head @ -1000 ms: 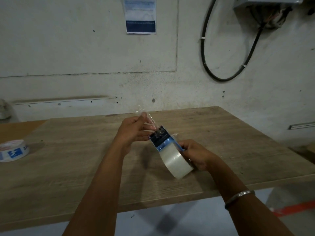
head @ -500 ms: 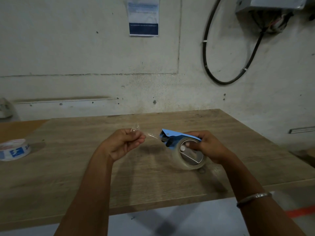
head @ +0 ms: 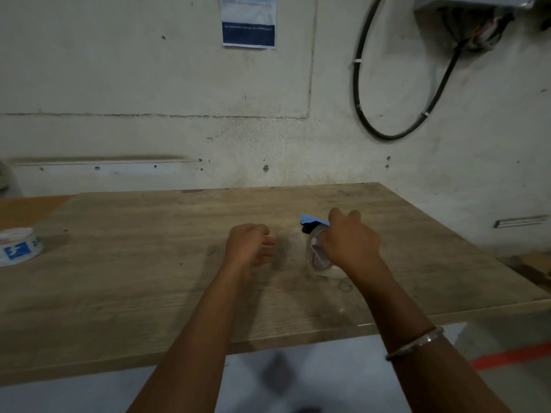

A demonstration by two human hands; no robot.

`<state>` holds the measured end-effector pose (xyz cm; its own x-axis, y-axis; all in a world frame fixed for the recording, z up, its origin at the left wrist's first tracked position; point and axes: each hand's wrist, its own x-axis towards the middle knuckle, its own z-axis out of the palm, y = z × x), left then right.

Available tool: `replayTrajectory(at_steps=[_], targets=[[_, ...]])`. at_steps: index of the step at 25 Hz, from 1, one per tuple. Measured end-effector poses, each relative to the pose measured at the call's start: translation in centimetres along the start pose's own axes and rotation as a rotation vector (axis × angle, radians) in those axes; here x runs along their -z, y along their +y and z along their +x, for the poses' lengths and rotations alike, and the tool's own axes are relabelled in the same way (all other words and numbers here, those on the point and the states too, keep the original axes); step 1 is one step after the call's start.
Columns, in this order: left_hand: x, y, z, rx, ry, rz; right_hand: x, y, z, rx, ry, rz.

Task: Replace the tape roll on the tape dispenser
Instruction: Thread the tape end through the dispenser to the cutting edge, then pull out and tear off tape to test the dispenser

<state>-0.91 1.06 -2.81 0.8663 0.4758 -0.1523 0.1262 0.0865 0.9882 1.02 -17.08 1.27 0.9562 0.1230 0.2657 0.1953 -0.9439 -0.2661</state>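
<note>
The right hand (head: 347, 244) grips the tape dispenser (head: 316, 234) on the bench (head: 149, 278), fingers wrapped around its clear roll (head: 317, 257). The left hand (head: 250, 248) is loosely curled and looks empty. Best to set it flat, gently.

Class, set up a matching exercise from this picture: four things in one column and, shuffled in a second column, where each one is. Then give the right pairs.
Things:
1. tape dispenser
2. white and blue tape roll
3. black cable loop
4. bracelet

Places:
A. hanging on the wall, upper right
B. on the right wrist
C. under the right hand, on the table
D. lying at the table's far left edge

Pairs: 1-C, 2-D, 3-A, 4-B
</note>
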Motion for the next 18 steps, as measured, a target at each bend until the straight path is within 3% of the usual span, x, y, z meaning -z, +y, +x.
replayTrajectory(at_steps=[5, 8, 13, 18], targets=[[-2.0, -1.9, 1.3, -0.354, 0.024, 0.654, -0.8, -2.1, -0.7, 0.079, -0.022, -0.182], [-2.1, -1.7, 3.2, -0.535, -0.096, 0.829, -0.3, -3.2, -0.2, 0.11, -0.122, -0.203], [-2.6, -1.6, 5.6, -0.506, -0.293, 1.023, 0.0, -3.2, 0.4, 0.17, -0.17, -0.163], [-3.3, -1.8, 5.3, -0.58, -0.174, 1.209, -0.4, -3.1, 1.6, 0.219, -0.203, -0.206]])
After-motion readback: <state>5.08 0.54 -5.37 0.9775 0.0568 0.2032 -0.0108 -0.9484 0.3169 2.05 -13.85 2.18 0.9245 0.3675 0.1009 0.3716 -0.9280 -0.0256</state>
